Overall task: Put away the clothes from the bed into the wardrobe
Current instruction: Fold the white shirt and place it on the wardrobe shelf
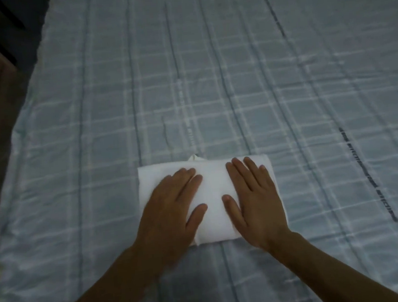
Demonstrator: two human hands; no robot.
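White folded garment (213, 185) is lying on the bed (235, 77), left grip (171, 211) and right grip (256, 205) pressing it flat-fingered, clasping nothing; folding is looking finished, wardrobe transfer is remaining.

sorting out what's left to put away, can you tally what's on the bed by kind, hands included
folded white cloth garment: 1
bare hands lying flat on it, left hand and right hand: 2
pale blue checked bed sheet underneath: 1
total: 4
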